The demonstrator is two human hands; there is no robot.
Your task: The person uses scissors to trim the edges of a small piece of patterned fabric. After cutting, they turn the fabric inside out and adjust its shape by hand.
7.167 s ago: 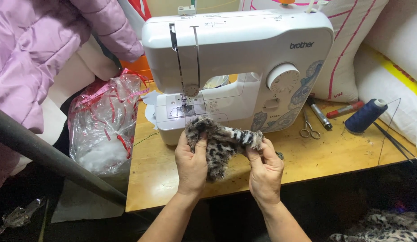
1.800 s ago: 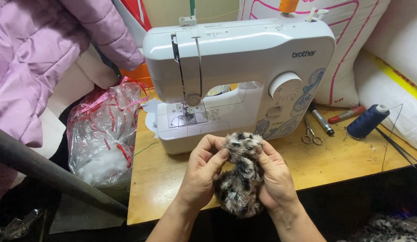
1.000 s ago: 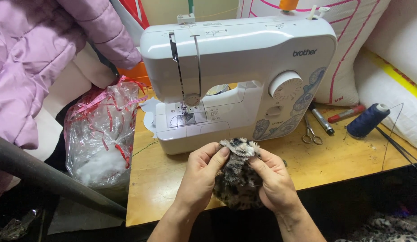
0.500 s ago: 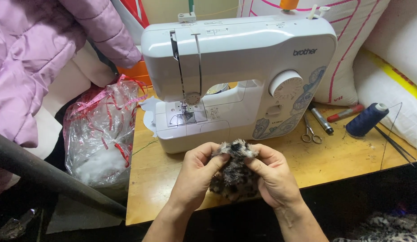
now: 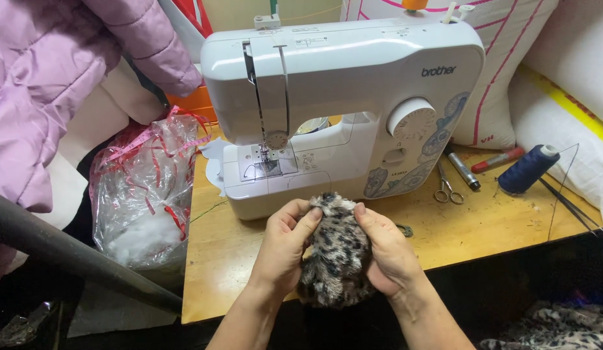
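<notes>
A small piece of spotted leopard-print fur (image 5: pixel 334 256) is bunched between both my hands just in front of a white sewing machine (image 5: pixel 340 97). My left hand (image 5: pixel 285 249) grips its left side, thumb pressed on the top edge. My right hand (image 5: pixel 385 249) wraps its right side, thumb also at the top. The fur hangs down past the front edge of the wooden table (image 5: pixel 236 249). The machine's needle area (image 5: pixel 269 159) is just behind my hands, with no fabric under it.
A clear plastic bag of white stuffing with red ribbon (image 5: pixel 146 194) hangs left of the table. Small scissors (image 5: pixel 446 188), a dark pen (image 5: pixel 462 170), a red marker (image 5: pixel 499 159) and a navy thread spool (image 5: pixel 527 168) lie right of the machine. A pink jacket (image 5: pixel 48 84) and a dark pole (image 5: pixel 68 256) are at left.
The fur piece was earlier spread flat between my hands near the needle. It is now gathered into a rounded bundle, and both hands have closed in around its top.
</notes>
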